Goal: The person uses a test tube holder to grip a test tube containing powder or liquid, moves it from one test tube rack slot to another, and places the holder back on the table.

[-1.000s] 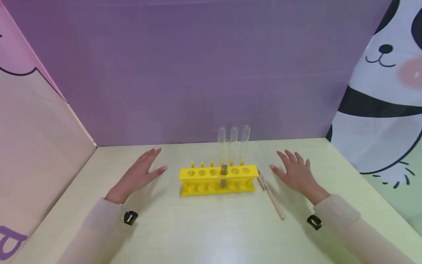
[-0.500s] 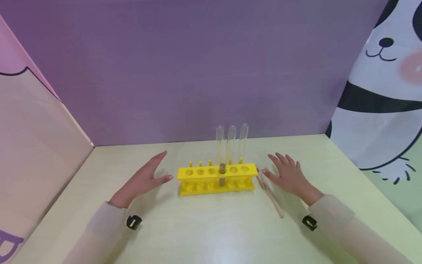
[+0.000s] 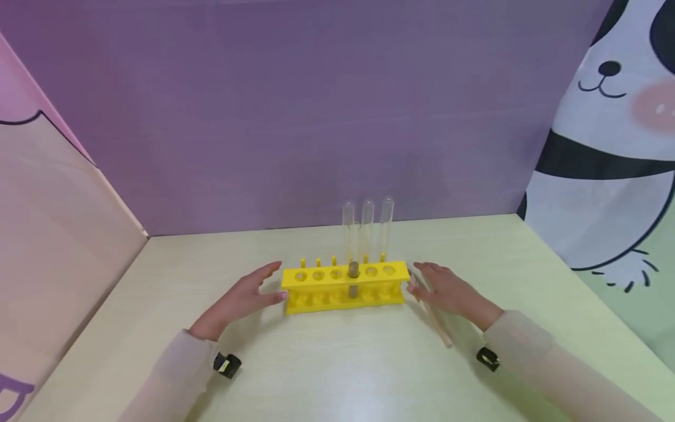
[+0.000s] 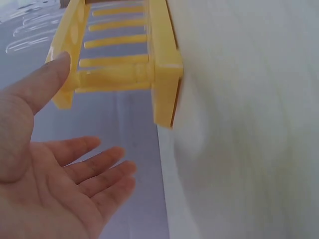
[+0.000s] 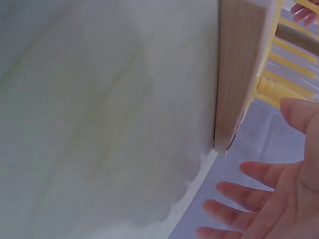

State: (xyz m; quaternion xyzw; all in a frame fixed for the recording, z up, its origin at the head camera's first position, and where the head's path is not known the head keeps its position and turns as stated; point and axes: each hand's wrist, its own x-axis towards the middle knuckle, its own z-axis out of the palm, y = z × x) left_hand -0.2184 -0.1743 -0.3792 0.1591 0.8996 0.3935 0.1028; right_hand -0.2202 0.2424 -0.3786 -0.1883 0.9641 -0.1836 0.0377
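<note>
Yellow rack [image 3: 337, 283]: between my left hand [image 3: 237, 305] and right hand [image 3: 449, 291].
My fingers: apart on both; contact unclear.
Wooden piece [image 3: 439, 329]: right of the rack.
Clear tubes [image 3: 367, 215]: its far side.

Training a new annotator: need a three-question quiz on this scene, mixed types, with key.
1. True or false: the left hand and right hand are at opposite ends of the yellow rack.
2. In the head view, counting from the left, which hole holds the dark cylinder? A) second B) fourth C) sixth
3. Fill in: the tall clear tubes have their rounded ends pointing ____.

Key: 1 true; 2 B; 3 up.
</note>
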